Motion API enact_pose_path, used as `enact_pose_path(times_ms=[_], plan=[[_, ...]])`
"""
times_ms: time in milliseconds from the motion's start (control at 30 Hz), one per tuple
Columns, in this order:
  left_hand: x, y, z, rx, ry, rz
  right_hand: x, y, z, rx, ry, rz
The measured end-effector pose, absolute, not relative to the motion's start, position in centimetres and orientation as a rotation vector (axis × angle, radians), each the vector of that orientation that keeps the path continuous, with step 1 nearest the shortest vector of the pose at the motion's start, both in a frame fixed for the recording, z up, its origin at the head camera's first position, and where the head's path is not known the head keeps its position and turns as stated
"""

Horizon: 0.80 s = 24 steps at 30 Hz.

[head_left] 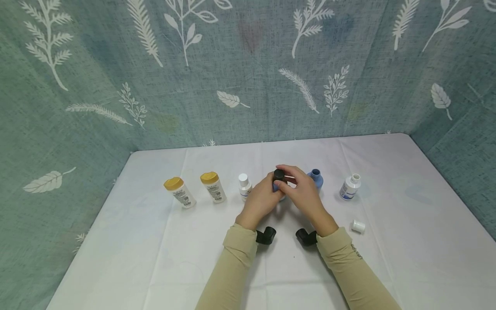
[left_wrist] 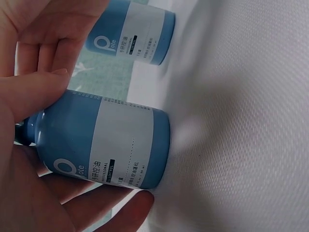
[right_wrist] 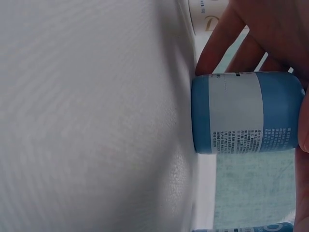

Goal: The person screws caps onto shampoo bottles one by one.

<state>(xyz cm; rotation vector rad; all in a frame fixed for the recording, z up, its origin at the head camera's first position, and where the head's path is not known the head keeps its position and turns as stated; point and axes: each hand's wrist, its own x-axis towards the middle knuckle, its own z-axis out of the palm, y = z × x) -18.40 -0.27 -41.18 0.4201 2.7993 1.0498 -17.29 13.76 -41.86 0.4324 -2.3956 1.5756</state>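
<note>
My left hand (head_left: 261,199) grips an upright blue bottle (left_wrist: 72,130) with a pale grey label, its base on the white cloth. At the bottle's top, my right hand (head_left: 300,189) pinches a black cap (head_left: 279,174) between thumb and fingers. How far the cap sits on the neck is hidden. A second blue bottle (head_left: 315,178), uncapped, stands just right of the right hand. Close by the left hand is a small white bottle (head_left: 244,183) with a white cap. Seen from the right wrist, left-hand fingers (right_wrist: 219,46) lie along the held bottle's side.
Two white bottles with yellow caps (head_left: 175,184) (head_left: 209,178) stand to the left. An uncapped white bottle (head_left: 350,187) stands on the right, and a loose white cap (head_left: 358,226) lies in front of it. Black fixtures (head_left: 266,235) show by both wrists. A patterned curtain (head_left: 240,77) backs the table.
</note>
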Motion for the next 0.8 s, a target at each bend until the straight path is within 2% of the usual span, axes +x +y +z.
enact_pose_path(times_ms=[800], plan=[[-18.49, -0.42, -41.25, 0.412, 2.769, 1.079, -16.92, 13.67, -41.27, 0.418, -2.438, 1.553]])
